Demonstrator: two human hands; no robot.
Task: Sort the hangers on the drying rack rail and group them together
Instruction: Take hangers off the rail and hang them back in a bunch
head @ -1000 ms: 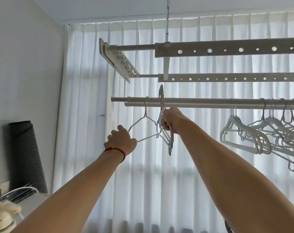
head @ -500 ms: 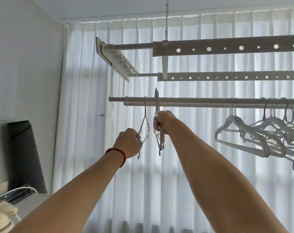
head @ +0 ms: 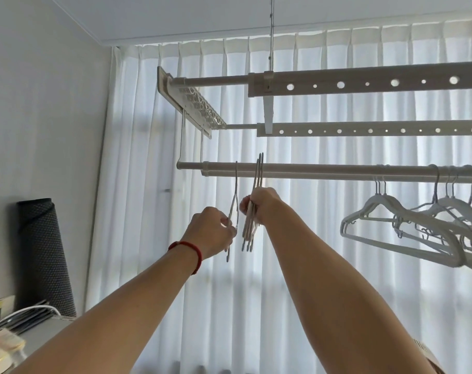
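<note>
Sliding single wire hanger (head: 235, 195), pinched by left hand (head: 212, 232), against bundle (head: 252, 211) clamped in right hand (head: 262, 202) needed hooks aligned.

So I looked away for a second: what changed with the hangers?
The single wire hanger held by the left hand swung from broadside to edge-on, closing up beside the bundle in the right hand. Both grips stayed; white hangers unmoved.
</note>
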